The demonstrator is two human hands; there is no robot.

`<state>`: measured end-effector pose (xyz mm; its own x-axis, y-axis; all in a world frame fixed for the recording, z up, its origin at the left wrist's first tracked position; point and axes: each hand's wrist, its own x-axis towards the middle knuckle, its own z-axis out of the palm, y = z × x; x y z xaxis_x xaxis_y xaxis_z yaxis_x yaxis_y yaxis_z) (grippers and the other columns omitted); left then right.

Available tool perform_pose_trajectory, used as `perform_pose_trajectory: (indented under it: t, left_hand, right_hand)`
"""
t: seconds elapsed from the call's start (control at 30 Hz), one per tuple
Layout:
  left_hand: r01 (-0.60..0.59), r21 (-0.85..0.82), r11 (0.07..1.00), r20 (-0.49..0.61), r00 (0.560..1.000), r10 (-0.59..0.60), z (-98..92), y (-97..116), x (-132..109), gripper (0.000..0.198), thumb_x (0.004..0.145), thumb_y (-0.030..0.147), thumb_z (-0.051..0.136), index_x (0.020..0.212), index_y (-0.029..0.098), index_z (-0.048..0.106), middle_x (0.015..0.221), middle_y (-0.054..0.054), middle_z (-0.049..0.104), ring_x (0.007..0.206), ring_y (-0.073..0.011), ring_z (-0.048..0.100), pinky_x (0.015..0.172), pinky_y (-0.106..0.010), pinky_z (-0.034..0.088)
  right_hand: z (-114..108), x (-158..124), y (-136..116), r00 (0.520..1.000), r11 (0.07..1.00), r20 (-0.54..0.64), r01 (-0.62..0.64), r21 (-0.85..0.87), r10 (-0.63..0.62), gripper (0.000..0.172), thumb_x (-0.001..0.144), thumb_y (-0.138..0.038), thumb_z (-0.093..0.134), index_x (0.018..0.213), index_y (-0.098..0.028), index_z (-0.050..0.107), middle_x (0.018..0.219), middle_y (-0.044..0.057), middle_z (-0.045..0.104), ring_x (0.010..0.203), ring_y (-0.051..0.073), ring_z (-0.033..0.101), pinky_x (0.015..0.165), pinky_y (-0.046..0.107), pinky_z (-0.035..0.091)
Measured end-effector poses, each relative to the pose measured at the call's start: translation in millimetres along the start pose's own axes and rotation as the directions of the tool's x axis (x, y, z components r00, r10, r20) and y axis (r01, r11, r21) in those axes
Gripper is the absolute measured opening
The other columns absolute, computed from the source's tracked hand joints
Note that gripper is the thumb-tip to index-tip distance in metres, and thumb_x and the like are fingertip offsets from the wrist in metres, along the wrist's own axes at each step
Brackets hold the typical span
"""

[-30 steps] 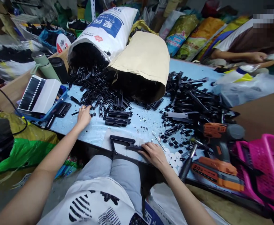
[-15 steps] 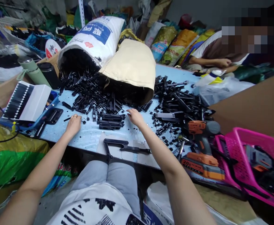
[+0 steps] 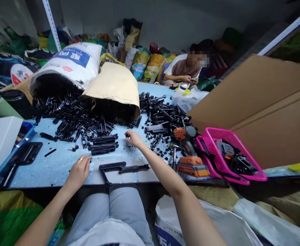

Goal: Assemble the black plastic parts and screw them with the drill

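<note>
My left hand (image 3: pixel 80 171) is closed in a pinch over the near part of the table, a thin metal screw (image 3: pixel 94 158) sticking out from its fingertips. Farther right, my right hand (image 3: pixel 134 139) pinches a small black piece (image 3: pixel 127 135). Between the hands and toward the table edge lies a jointed black folding arm (image 3: pixel 112 166) on a pale board. Behind it, several long black arms (image 3: pixel 104 144) lie side by side in a small stack. Black-headed screws (image 3: pixel 74 148) are left of that stack.
A white sack (image 3: pixel 70 61) and a beige bag (image 3: pixel 114 82) lie with black parts spilling out. An orange cordless drill (image 3: pixel 187 147) and a pink basket (image 3: pixel 232 171) stand at the right. A person (image 3: pixel 183 68) sits beyond the table. Cardboard (image 3: pixel 268 112) walls the right side.
My left hand has moved right and nearer to me, away from the black-headed screws, with a screw in its fingers. My right hand has drawn slightly nearer the folding arm. The view has turned right.
</note>
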<state>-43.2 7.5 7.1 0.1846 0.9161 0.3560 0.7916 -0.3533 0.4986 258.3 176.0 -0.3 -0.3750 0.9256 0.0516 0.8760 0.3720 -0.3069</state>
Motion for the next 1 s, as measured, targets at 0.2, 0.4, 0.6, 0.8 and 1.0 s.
perform_pose_trajectory:
  t: [0.2,0.4,0.6,0.8,1.0]
  left_hand:
    - [-0.047,0.039,0.998,0.283,0.959,0.034,1.2,12,5,0.026,0.091,0.017,0.032,0.094,0.016,0.058,0.086,-0.008,0.059,0.081,-0.0205,0.057,0.075,-0.033,0.047]
    - [-0.073,0.223,0.972,0.445,0.895,-0.035,-4.5,28,15,0.028,0.084,0.005,0.033,0.088,0.015,0.059,0.086,-0.009,0.059,0.081,-0.0203,0.057,0.075,-0.031,0.045]
    - [-0.191,0.377,0.906,0.512,0.858,-0.032,-10.2,49,22,0.032,0.080,-0.002,0.033,0.091,0.012,0.060,0.093,-0.012,0.060,0.091,-0.0224,0.056,0.081,-0.033,0.046]
    - [-0.332,0.393,0.857,0.579,0.814,0.050,-1.7,68,31,0.026,0.079,-0.002,0.040,0.087,0.009,0.063,0.089,-0.015,0.062,0.086,-0.0237,0.059,0.074,-0.032,0.048]
    - [-0.104,0.299,0.949,0.395,0.918,-0.024,14.7,52,22,0.015,0.087,0.014,0.046,0.097,0.012,0.058,0.093,-0.013,0.063,0.088,-0.0235,0.062,0.076,-0.031,0.048]
  right_hand:
    - [-1,-82,-28,0.981,0.866,-0.191,0.120,0.485,-0.029,0.028,0.080,-0.035,0.063,0.101,-0.018,0.059,0.089,0.005,0.065,0.075,0.014,0.063,0.070,0.027,0.053]
    - [6,-120,-49,0.948,0.871,-0.237,0.293,0.395,-0.212,0.019,0.088,-0.036,0.052,0.091,-0.019,0.061,0.089,0.008,0.063,0.083,0.017,0.062,0.074,0.030,0.053]
    - [3,-132,-51,0.919,0.917,-0.172,0.377,0.128,-0.354,0.024,0.094,-0.025,0.039,0.102,-0.020,0.061,0.100,0.011,0.062,0.093,0.019,0.060,0.079,0.031,0.052]
    - [9,-138,-49,0.885,0.893,-0.191,0.444,0.070,-0.425,0.026,0.095,-0.025,0.040,0.109,-0.018,0.059,0.103,0.012,0.063,0.094,0.017,0.061,0.079,0.030,0.053]
    - [13,-149,-52,0.913,0.913,-0.226,0.377,0.152,-0.340,0.030,0.090,-0.033,0.052,0.116,-0.019,0.059,0.111,0.012,0.063,0.099,0.019,0.061,0.084,0.033,0.052]
